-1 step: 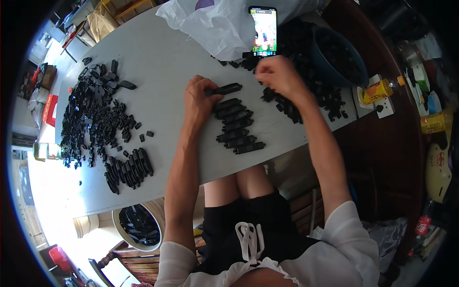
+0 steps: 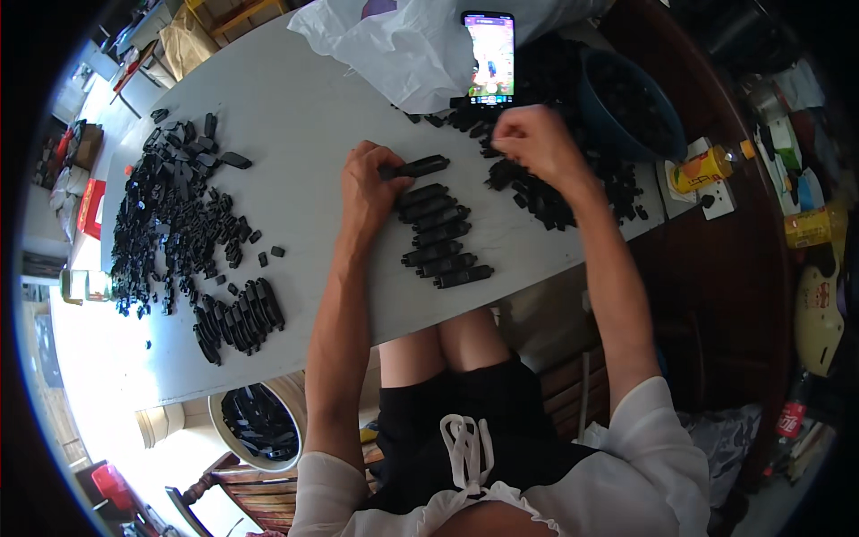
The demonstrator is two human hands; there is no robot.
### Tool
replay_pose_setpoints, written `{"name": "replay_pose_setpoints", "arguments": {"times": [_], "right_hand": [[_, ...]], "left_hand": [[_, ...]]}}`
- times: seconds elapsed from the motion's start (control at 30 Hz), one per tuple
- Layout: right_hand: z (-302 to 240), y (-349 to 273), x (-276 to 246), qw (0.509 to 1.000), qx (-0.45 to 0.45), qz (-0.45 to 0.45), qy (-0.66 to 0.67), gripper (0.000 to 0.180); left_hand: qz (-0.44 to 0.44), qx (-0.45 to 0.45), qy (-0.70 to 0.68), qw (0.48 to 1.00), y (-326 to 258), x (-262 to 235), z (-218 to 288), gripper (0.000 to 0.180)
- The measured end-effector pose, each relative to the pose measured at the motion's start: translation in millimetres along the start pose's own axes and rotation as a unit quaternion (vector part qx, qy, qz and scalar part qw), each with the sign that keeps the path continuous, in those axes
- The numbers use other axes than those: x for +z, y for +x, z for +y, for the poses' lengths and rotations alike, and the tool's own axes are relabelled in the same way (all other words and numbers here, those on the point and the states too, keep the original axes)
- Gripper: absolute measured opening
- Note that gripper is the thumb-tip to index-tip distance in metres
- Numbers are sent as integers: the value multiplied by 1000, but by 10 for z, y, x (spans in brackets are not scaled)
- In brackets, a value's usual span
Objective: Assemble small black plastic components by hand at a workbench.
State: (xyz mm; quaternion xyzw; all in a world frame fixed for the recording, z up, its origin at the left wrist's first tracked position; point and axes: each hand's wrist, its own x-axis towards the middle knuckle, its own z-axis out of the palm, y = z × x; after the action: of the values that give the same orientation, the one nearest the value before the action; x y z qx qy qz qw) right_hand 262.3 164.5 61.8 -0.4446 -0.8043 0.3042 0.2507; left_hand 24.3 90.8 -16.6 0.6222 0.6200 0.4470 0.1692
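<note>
My left hand [image 2: 369, 186] pinches one end of a long black plastic part [image 2: 424, 166], which lies sideways at the table's middle. Just nearer to me, several similar long black parts [image 2: 440, 234] form a column, each turned slightly. My right hand [image 2: 540, 148] is in the air over the near side of a heap of small black pieces [image 2: 548, 201]. Its fingers are curled together and a little blurred; whether anything small is between them cannot be made out.
A lit phone [image 2: 490, 58] stands against a white plastic bag [image 2: 385, 54]. Right of it is a blue basin [image 2: 617, 116] of black pieces. Another black heap [image 2: 170, 206] and a row of curved parts [image 2: 240, 318] lie left. Below the table edge sits a bucket [image 2: 298, 421].
My right hand has shifted slightly to the right, over the heap. My left hand keeps its pinch on the long black part.
</note>
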Motion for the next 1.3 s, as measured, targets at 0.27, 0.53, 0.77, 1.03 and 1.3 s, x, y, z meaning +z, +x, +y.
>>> {"name": "replay_pose_setpoints", "arguments": {"times": [0.27,0.53,0.77,1.03,1.3], "right_hand": [[67,-587,-100,996,55,-1,-72,6],[92,-632,95,979,9,46,-197,5],[121,-358,212,982,-39,64,-176,3],[34,-357,284,968,-68,2,-240,11],[4,-329,426,939,-143,-2,-312,11]], "left_hand": [[-5,-12,5,1000,35,0,24,27],[-11,1,20,1000,13,-15,13,25],[-10,-18,-2,1000,21,-3,27,25],[-8,-2,10,1000,36,3,-6,26],[-7,2,11,1000,13,4,4,27]]}}
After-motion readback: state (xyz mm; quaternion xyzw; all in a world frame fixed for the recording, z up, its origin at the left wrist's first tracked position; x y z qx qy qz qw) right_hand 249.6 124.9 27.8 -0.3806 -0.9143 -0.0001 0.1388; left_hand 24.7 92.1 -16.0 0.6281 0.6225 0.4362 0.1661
